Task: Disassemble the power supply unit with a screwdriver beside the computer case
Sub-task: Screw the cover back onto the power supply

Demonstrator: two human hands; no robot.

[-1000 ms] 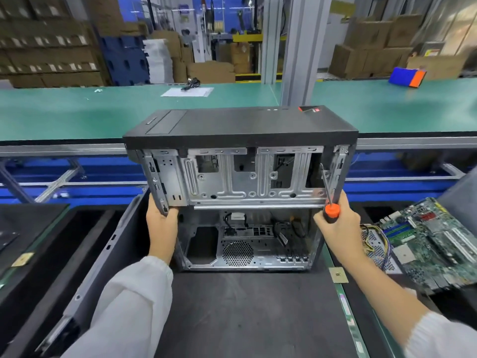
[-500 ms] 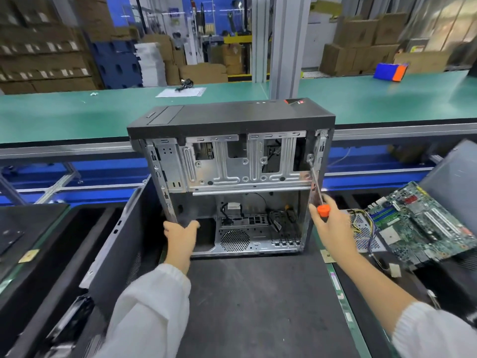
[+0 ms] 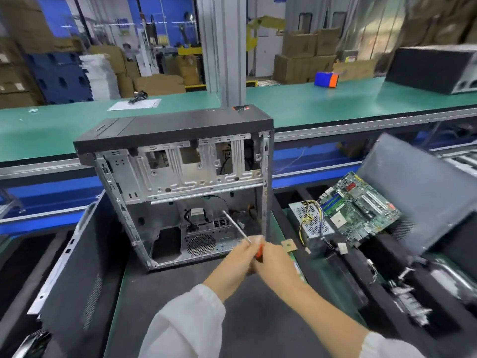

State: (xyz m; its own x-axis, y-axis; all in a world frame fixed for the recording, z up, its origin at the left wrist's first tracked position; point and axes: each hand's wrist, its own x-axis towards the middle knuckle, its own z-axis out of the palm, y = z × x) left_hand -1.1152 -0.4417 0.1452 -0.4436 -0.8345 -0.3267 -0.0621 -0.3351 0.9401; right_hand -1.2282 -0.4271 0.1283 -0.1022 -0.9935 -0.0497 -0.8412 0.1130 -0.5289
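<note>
From the head camera, both hands meet in front of the open computer case point(image 3: 180, 182), which stands upright on the dark surface point(image 3: 180, 301). The right hand point(image 3: 277, 262) curls its fingers round the orange handle of the screwdriver point(image 3: 238, 228), whose shaft slants up and left toward the case interior. The left hand point(image 3: 233, 262) pinches the shaft near the handle. The power supply unit point(image 3: 309, 223) lies to the right of the case, just beside a green motherboard point(image 3: 358, 208), its wires trailing.
</note>
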